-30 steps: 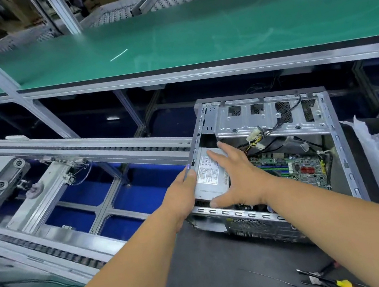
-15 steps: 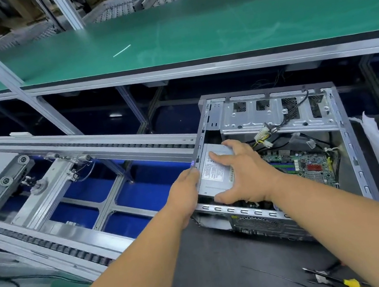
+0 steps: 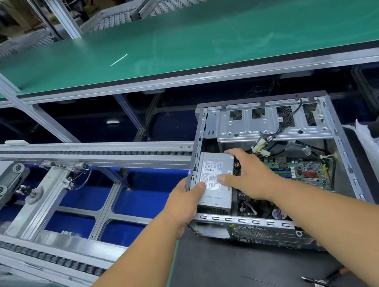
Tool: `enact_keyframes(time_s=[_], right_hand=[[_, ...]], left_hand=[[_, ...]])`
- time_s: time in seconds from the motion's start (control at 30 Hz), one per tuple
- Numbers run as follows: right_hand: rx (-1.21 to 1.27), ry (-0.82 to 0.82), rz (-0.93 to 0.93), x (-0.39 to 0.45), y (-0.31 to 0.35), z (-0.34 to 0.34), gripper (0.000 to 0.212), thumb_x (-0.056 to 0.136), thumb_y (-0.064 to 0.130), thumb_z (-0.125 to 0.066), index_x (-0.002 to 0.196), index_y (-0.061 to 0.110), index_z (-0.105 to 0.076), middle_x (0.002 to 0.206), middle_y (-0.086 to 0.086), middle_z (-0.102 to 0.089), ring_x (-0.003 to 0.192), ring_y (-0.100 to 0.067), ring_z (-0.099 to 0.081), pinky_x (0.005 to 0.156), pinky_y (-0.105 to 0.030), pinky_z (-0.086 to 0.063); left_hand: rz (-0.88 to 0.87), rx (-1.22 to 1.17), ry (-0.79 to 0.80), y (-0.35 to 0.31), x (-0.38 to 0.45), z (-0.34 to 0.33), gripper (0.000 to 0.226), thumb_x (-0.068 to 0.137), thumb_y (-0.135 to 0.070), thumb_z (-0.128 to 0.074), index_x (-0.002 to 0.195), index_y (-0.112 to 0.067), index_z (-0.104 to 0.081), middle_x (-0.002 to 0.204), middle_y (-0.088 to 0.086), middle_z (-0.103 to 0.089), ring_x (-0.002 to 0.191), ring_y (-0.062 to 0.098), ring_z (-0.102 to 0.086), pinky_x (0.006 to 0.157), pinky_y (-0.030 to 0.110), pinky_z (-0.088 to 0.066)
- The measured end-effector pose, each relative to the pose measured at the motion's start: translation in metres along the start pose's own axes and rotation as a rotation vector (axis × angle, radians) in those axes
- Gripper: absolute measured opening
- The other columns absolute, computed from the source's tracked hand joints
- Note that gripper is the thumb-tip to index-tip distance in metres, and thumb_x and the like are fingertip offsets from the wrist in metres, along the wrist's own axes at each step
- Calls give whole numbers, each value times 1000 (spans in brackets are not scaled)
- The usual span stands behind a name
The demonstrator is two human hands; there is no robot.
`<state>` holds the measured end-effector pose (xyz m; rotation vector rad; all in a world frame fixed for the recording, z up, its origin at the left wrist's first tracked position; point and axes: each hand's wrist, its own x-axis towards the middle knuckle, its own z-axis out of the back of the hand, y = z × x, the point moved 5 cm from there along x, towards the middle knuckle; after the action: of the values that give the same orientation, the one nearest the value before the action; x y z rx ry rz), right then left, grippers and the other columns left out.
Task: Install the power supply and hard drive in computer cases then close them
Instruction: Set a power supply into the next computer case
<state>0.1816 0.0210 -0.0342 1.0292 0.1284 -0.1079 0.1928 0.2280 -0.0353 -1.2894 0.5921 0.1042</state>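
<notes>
At centre frame, the left hand (image 3: 187, 200) is gripping the open computer case (image 3: 342, 150) wall, steadying it, while the right hand (image 3: 248, 178) is curling over the power supply (image 3: 214, 181), seating it in the case's left corner.

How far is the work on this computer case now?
Done: the motherboard is in the open computer case. In hand: the left hand and right hand hold the power supply in the case's left corner. Left: no hard drive is visible, and the case is not closed.
</notes>
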Motion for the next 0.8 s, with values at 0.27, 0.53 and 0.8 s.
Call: enact_keyframes(time_s=[0.27,0.53,0.8], right_hand=[[20,3,10,-2,3,0,82,84,48,-80,152,28,-38,132,3,-60,116,-19,-59,101,-43,-52],[58,-16,-9,-1,1,-1,79,81,49,-82,147,32,-42,129,1,-61,122,-24,-54,104,-45,-49],[78,47,-17,5,-5,-2,66,86,49,-76,141,42,-41,131,-4,-56,114,-24,-59,101,-48,-51]], left_hand=[[37,-53,71,4,3,4,27,100,-31,-60,128,-28,-61,115,1,-77,107,24,-74,99,51,-55],[43,-113,74,10,5,4,28,102,-32,-59,130,-28,-61,117,3,-76,107,26,-74,95,52,-57],[78,-225,160,12,7,2,36,102,-38,-58,138,-31,-56,127,7,-72,116,31,-69,100,57,-54]])
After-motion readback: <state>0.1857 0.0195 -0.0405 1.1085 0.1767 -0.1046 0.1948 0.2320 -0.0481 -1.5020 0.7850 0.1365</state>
